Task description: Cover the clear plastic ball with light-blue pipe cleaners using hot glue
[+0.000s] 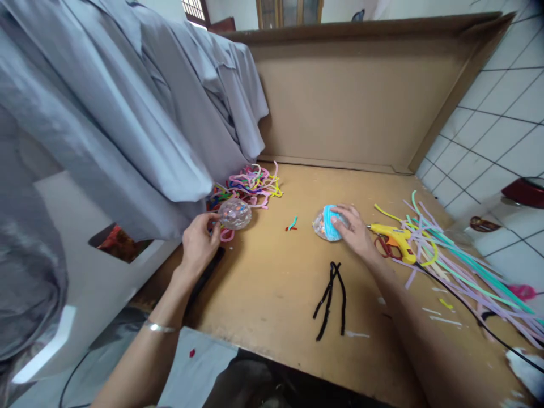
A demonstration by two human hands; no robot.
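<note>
My left hand point(202, 238) pinches the near edge of a clear plastic ball point(235, 214) with small colourful bits inside. Farther right, my right hand point(352, 229) has its fingers curled over a second clear ball point(319, 225), which rests on the table and has a band of blue pipe cleaner point(330, 222) around it. Between the two hands lie short turquoise and red pipe cleaner pieces point(292, 225). Several black pipe cleaners point(329, 297) lie crossed at one end, nearer to me than the blue-banded ball.
A yellow glue gun point(397, 241) and scissors point(385, 247) lie beside my right forearm. Long pastel pipe cleaners point(463, 260) spread along the right side. A tangle of coloured pipe cleaners point(255, 184) sits behind the left ball. Grey cloth point(170, 113) hangs at left; a brown panel point(348, 102) stands behind.
</note>
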